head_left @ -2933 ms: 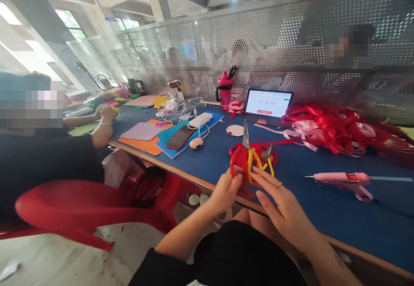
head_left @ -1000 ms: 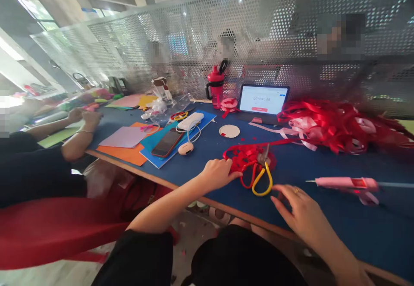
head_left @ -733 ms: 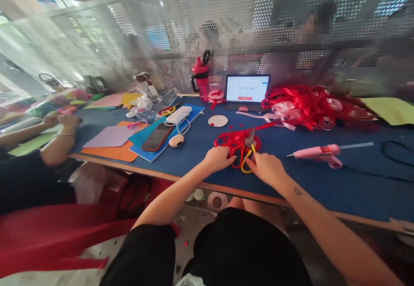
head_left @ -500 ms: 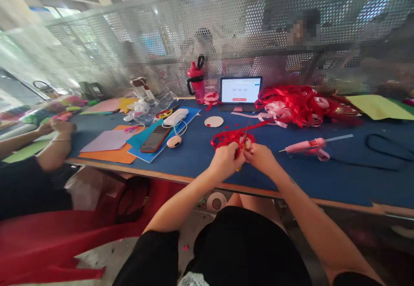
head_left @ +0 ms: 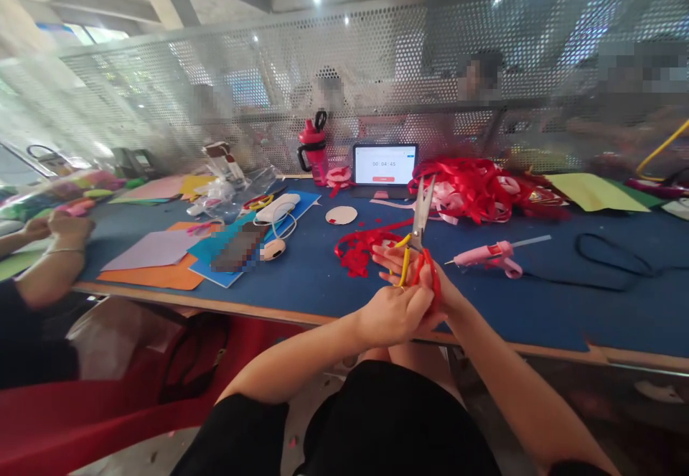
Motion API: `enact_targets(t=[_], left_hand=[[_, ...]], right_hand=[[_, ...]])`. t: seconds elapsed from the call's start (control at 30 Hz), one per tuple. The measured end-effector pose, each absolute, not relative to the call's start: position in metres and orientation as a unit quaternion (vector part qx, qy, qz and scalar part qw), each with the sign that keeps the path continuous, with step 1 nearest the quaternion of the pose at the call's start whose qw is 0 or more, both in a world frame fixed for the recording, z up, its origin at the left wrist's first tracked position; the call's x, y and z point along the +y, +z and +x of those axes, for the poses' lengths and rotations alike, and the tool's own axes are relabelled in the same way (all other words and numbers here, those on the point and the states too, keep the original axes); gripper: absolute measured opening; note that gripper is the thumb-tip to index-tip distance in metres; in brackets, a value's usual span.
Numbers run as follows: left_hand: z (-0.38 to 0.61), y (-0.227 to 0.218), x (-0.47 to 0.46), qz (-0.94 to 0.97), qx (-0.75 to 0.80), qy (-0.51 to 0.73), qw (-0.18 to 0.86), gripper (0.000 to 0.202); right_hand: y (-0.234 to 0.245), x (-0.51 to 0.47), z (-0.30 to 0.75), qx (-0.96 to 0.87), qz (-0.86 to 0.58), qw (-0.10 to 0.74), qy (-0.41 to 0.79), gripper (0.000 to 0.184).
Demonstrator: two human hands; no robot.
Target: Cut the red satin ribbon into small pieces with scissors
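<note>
Scissors (head_left: 419,228) with one yellow and one red handle stand in front of me, blades pointing up and slightly apart. My left hand (head_left: 395,312) is closed, its fingers at the red handle loop. Behind the scissors is my right hand (head_left: 442,291), fingers stretched out to the left across the handles; whether its thumb is in the red loop is hidden. Just beyond my hands lies a heap of cut red ribbon pieces (head_left: 356,255) on the blue tabletop. A round white disc (head_left: 341,215) with a small red piece on it lies behind that heap.
A pink glue gun (head_left: 487,254) with its black cord lies right. Behind are a red ribbon pile (head_left: 474,189), a tablet (head_left: 385,164) and a red bottle (head_left: 313,151). Left are a phone (head_left: 240,246), earbud case (head_left: 273,249) and coloured sheets (head_left: 145,252). Another person's hands (head_left: 69,228) work far left.
My hands have drawn back toward me from the red ribbon pieces. The scissors have come up with blades upright, and the right fingers have spread out.
</note>
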State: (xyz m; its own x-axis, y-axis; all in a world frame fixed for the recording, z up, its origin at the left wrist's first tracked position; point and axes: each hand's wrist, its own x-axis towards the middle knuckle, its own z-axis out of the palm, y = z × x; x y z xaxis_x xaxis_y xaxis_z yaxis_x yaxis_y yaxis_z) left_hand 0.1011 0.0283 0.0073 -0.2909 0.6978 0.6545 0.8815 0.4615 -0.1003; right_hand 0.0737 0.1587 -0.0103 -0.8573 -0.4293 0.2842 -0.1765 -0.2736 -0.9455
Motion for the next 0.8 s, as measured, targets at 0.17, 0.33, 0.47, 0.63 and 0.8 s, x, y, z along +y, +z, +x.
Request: enact_targets(t=[0.17,0.33,0.47,0.63,0.8], left_hand=[[0.065,0.019,-0.005,-0.417,-0.857,-0.204,0.225,0.043],[-0.015,0.025,-0.031,-0.085,-0.99,-0.089,0.068,0.052],[-0.043,0.022,-0.019,-0.078,-0.995,-0.055,-0.015,0.066],[-0.055,0.021,-0.033,-0.099,-0.989,-0.092,0.067,0.053],[-0.066,0.023,-0.08,-0.083,-0.994,-0.076,-0.005,0.036]], right_hand=[[-0.008,0.191,0.065,0.646,-0.236,0.033,-0.725,0.081],[0.009,0.218,0.05,0.66,-0.163,-0.105,-0.726,0.055],[0.015,0.223,0.044,0.675,-0.171,-0.086,-0.712,0.053],[0.017,0.221,0.045,0.71,-0.223,-0.111,-0.659,0.049],[0.012,0.218,0.038,0.679,-0.192,-0.036,-0.707,0.058]])
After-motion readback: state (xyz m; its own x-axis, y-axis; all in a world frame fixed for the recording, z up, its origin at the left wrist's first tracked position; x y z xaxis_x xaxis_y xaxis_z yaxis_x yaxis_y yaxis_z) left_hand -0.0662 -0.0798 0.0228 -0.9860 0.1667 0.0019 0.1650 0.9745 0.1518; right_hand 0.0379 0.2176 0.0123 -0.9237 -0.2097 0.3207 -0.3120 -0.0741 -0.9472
